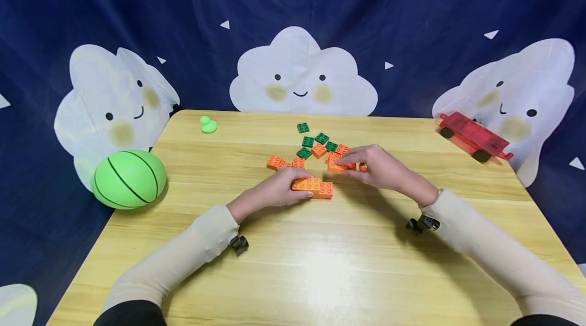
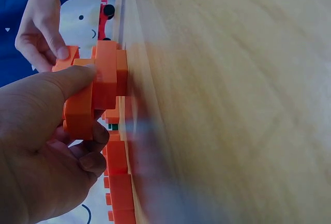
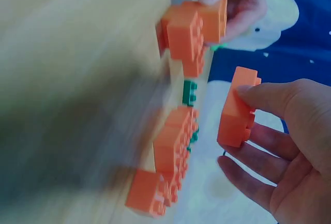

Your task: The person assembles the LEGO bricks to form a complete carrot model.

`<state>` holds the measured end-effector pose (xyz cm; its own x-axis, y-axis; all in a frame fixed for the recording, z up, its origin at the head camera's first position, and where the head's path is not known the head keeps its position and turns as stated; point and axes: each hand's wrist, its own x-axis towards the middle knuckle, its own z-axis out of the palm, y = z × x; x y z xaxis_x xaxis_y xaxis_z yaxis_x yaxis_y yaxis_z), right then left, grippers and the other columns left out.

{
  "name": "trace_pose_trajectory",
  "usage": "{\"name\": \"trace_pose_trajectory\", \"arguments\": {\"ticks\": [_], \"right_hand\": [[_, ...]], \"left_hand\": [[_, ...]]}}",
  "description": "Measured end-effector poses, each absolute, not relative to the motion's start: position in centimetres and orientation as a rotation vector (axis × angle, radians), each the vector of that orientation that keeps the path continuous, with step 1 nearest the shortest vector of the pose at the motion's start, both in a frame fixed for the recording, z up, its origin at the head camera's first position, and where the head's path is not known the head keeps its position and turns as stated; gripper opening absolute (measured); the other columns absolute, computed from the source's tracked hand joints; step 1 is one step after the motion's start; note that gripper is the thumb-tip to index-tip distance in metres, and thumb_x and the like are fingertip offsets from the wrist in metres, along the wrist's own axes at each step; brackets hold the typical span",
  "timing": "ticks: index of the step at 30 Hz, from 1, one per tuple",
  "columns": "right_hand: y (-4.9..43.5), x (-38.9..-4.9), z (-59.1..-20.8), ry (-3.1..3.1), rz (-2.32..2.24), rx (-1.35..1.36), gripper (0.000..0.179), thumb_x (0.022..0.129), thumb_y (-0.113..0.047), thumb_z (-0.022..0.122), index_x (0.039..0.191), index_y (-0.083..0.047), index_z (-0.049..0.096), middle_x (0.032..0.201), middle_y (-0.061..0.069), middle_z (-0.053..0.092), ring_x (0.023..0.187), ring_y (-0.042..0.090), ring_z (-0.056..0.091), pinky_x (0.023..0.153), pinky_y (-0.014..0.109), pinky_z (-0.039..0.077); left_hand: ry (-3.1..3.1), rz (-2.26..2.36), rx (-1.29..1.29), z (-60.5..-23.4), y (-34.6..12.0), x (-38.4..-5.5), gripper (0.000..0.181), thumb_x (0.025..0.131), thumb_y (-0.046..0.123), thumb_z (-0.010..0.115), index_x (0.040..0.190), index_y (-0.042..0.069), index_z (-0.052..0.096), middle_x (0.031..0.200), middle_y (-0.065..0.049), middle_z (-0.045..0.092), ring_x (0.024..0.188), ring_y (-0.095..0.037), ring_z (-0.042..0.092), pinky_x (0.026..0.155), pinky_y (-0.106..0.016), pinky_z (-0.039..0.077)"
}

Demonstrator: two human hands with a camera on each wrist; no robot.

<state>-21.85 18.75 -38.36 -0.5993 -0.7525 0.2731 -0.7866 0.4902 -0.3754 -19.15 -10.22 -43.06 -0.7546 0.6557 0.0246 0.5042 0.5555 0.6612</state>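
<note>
My left hand [image 1: 280, 188] grips a joined stack of orange toy building bricks [image 1: 313, 187], thumb on the near side and fingers behind. In the left wrist view that stack [image 2: 106, 74] shows overlapping blocks at different levels. To the right, my right hand [image 1: 378, 167] pinches a long orange brick [image 3: 238, 109] between thumb and fingers. The right wrist view shows this brick raised off the table, its studs towards the palm, apart from the left hand's stack. Loose orange bricks [image 3: 173, 146] lie close by, partly hidden by the right hand in the head view.
Several small green bricks [image 1: 308, 141] lie behind the hands, with more orange bricks [image 1: 274, 162] behind the left hand. A green ball [image 1: 129, 179] sits at the table's left edge, a green duck-like toy [image 1: 208, 125] at the back left. A red toy car [image 1: 474, 136] is at the back right.
</note>
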Motion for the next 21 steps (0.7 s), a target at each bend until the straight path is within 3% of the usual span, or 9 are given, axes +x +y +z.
{"name": "trace_pose_trajectory", "arguments": {"ticks": [3, 9, 15, 21], "right_hand": [[18.4, -21.2, -38.7, -2.655, 0.743, 1.413, 0.027, 0.089, -0.010, 0.080, 0.117, -0.010, 0.079, 0.112, 0.008, 0.079, 0.096, 0.019, 0.076, 0.078, 0.038, 0.062], [17.8, -20.2, -39.3, -2.668, 0.740, 1.486, 0.028, 0.091, -0.012, 0.079, 0.118, -0.012, 0.078, 0.119, 0.006, 0.077, 0.110, 0.023, 0.074, 0.089, 0.039, 0.062], [17.5, -19.7, -39.6, -2.667, 0.702, 1.486, 0.029, 0.090, -0.013, 0.080, 0.119, -0.014, 0.078, 0.116, 0.005, 0.078, 0.109, 0.023, 0.074, 0.093, 0.041, 0.061], [17.2, -19.6, -39.7, -2.664, 0.651, 1.487, 0.028, 0.089, -0.016, 0.081, 0.117, -0.017, 0.079, 0.112, 0.003, 0.078, 0.104, 0.019, 0.074, 0.088, 0.038, 0.062]], "left_hand": [[2.566, 0.985, 0.973, -43.0, -10.2, -19.2, 0.036, 0.095, 0.027, 0.076, 0.128, 0.014, 0.071, 0.114, 0.002, 0.075, 0.092, -0.006, 0.066, 0.085, -0.025, 0.057], [2.558, 0.990, 0.976, -43.1, -10.2, -19.2, 0.035, 0.096, 0.026, 0.075, 0.129, 0.014, 0.070, 0.116, 0.001, 0.074, 0.095, -0.007, 0.067, 0.088, -0.027, 0.057], [2.552, 0.987, 0.981, -43.1, -10.1, -19.3, 0.035, 0.096, 0.027, 0.075, 0.128, 0.014, 0.071, 0.115, 0.002, 0.074, 0.094, -0.006, 0.066, 0.086, -0.025, 0.056], [2.554, 1.004, 0.987, -43.1, -10.2, -19.4, 0.031, 0.095, 0.026, 0.076, 0.125, 0.015, 0.072, 0.106, 0.004, 0.073, 0.087, -0.007, 0.063, 0.079, -0.024, 0.055]]}}
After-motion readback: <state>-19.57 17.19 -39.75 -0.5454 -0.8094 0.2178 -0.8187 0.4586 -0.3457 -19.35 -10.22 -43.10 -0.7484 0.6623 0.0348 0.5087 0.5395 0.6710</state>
